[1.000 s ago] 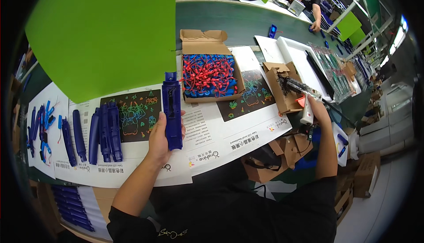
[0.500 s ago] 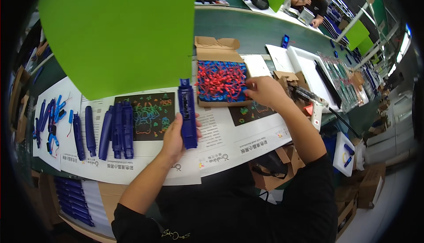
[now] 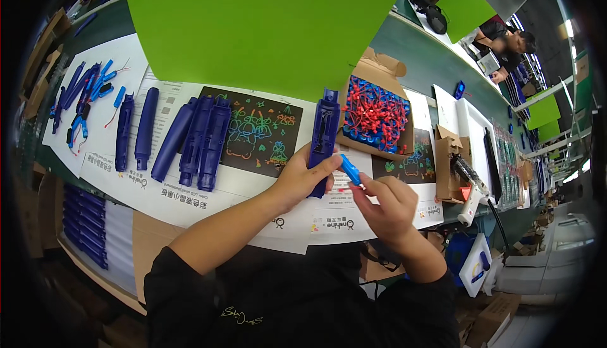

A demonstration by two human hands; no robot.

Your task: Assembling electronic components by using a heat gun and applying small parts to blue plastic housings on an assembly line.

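Observation:
My left hand [image 3: 300, 178] grips a long dark-blue plastic half-shell [image 3: 325, 123], its hollow inner side facing up. Between the fingers of my right hand [image 3: 387, 205] is a bright-blue cylindrical battery [image 3: 349, 169] with a bit of red near its lower end. The battery's upper end reaches my left thumb, beside the shell; whether they touch I cannot tell. Just beyond, an open cardboard box [image 3: 375, 69] holds many blue batteries with tangled red leads [image 3: 376, 111].
Several dark-blue shells [image 3: 205, 139] lie left on the printed sheets, with loose batteries [image 3: 101, 85] farther left. A green panel [image 3: 253, 25] stands across the far side. To the right are a hot glue gun [image 3: 471, 199] and a white tray [image 3: 471, 123]. Another person [image 3: 502, 44] sits far right.
My right hand has come back from the battery box with a battery and is now beside the shell in my left hand. The whole view has swung left.

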